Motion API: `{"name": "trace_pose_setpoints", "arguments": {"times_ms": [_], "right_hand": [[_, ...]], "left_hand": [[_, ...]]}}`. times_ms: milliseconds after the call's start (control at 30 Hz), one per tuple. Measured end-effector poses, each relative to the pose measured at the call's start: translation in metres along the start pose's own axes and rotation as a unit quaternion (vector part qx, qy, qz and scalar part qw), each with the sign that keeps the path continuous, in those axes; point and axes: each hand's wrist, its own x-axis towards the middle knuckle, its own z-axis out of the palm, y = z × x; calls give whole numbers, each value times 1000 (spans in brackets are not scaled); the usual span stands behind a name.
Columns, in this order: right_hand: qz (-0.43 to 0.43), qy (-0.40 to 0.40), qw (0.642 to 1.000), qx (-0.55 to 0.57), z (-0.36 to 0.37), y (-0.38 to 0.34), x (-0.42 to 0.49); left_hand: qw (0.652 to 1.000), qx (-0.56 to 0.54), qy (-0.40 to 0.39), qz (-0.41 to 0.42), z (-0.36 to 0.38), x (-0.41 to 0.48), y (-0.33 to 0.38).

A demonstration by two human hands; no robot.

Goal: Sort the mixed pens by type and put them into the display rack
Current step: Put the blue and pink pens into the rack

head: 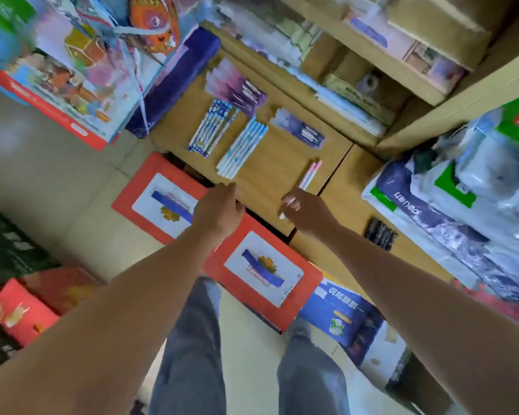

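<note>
Fingers of the right hand are curling round the pink pens, which are angling over the tabletop. The left hand is hovering at the front edge, fingers curled; whether it holds anything can't be told. The smart play is probably laying them parallel, well apart from the white-blue pens.

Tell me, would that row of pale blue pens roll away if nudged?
Probably: the pale blue pens look round and unbound, lying side by side on the flat wooden top, so a sideways push could roll them apart. They seem slim, stiff, likely light, like the pink pens the right hand pinches.
</note>
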Motion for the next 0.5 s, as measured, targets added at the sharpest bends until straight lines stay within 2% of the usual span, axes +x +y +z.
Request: {"name": "trace_pose_setpoints", "arguments": {"times_ms": [267,500], "right_hand": [[128,84,984,86,40,-38,104],[207,155,961,97,63,-62,168]], "left_hand": [[997,33,-48,52,-24,112,-53],[996,52,-30,72,-14,165,-65]]}}
